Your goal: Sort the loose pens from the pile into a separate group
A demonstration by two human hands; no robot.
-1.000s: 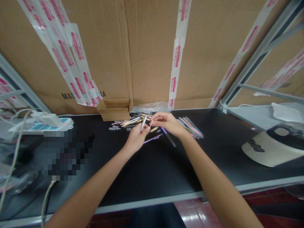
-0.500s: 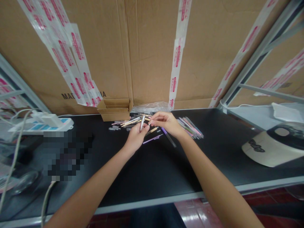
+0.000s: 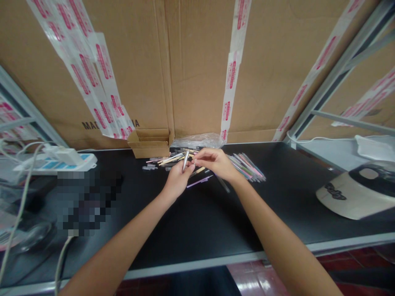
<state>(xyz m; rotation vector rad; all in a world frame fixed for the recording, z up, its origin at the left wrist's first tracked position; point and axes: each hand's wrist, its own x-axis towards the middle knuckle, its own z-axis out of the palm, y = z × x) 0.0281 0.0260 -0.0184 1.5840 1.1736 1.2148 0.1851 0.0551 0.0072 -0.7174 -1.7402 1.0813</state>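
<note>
My left hand [image 3: 176, 181] is closed around a slim silver pen [image 3: 185, 159], which points up and away from me. Thumb and fingers of my right hand [image 3: 218, 163] pinch together right by the left thumb tip, on something small and pale that I cannot make out. Behind and beneath both hands lies a loose pile of pens and sticks [image 3: 168, 159]. A thin purple pen [image 3: 199, 181] rests on the near side of the pile. To the right of my right hand lies a bundle of coloured pens [image 3: 248, 167], side by side.
A small open cardboard box [image 3: 151, 150] and clear plastic wrap [image 3: 197, 140] stand against the large cardboard wall. At left are a power strip [image 3: 61, 161] and a blurred-out dark object with a cable. A white and black cap [image 3: 348, 197] lies at right on the black table [image 3: 197, 230].
The view has shifted slightly. My right hand has moved a little and now covers more of the dark pen beneath it. The silver pen stays in my left hand.
</note>
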